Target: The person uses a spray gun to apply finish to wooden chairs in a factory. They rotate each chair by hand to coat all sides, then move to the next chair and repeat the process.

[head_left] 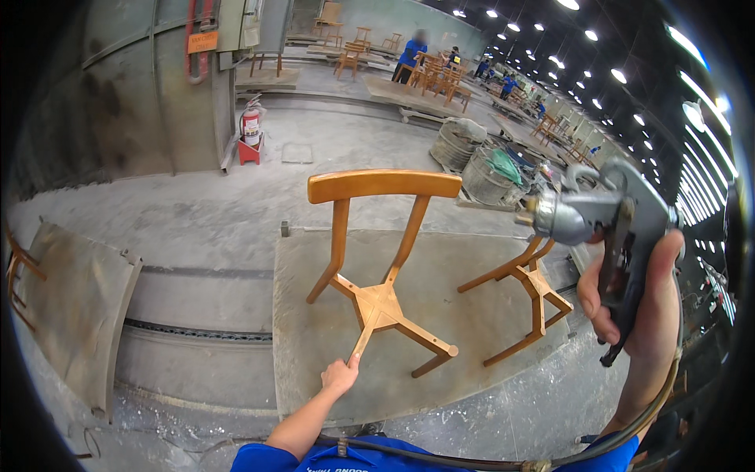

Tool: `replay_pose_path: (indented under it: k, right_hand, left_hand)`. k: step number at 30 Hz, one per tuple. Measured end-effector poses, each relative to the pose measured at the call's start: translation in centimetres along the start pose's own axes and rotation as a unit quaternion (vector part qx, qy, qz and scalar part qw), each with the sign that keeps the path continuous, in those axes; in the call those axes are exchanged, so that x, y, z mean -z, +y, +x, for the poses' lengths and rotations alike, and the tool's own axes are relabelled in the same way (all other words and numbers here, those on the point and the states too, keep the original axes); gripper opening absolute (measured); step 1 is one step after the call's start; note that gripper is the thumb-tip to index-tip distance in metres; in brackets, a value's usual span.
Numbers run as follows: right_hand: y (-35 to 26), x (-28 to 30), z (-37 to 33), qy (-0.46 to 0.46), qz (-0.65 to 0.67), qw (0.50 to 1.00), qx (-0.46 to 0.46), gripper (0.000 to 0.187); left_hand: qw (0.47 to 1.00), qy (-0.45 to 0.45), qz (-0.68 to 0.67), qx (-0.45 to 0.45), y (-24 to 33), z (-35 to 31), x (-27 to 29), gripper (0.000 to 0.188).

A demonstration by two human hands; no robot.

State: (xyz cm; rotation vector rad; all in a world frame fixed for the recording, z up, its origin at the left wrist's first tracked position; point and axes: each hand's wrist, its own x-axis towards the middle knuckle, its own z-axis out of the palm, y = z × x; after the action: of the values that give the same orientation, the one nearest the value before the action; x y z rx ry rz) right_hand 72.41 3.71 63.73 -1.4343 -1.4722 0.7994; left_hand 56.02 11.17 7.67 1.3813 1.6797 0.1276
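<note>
My left hand (340, 376) is closed round the near end of a seat rail on a wooden chair frame (379, 305). The frame is orange-brown and has a curved backrest at its far side; an X-shaped support stands where a seat would be. It rests on a grey board (330, 362). Raised at the right, my right hand (641, 291) grips a metal spray gun (605, 212), its nozzle pointing left. A hose runs along my right forearm and across my front. Beside the first chair, a second chair frame (538, 283) stands on the same board, partly behind the gun.
Another board (71, 307) with part of a chair lies at the left, past a floor chain track (197, 332). A red fire extinguisher (251, 126) stands by a metal booth wall (149, 94). Dusty drums (489, 173) sit beyond the chairs. Several people work among chairs farther back.
</note>
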Motion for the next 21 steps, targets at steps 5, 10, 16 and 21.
replay_pose_path:
  k: [5, 10, 16, 21]
  right_hand:
    - [-3.1, -2.0, 2.6, 0.032, -0.076, 0.995, -0.051, 0.086]
    - [-2.0, -0.6, 5.7, 0.128, -0.188, 0.972, -0.061, 0.080]
    - [-2.1, 0.1, 4.7, 0.152, -0.088, 0.983, -0.058, 0.083]
    - [-2.9, -3.1, 3.9, -0.005, -0.032, 0.999, -0.025, 0.082]
  left_hand:
    - [0.999, 0.036, -0.008, -0.017, 0.2, -0.6, 0.1, 0.071]
    - [0.999, 0.023, -0.010, -0.028, 0.7, -0.7, 0.5, 0.067]
    - [1.000, 0.007, 0.001, -0.023, 0.8, -0.5, 0.6, 0.072]
    - [1.000, 0.003, -0.012, -0.020, 0.7, -0.4, 0.4, 0.072]
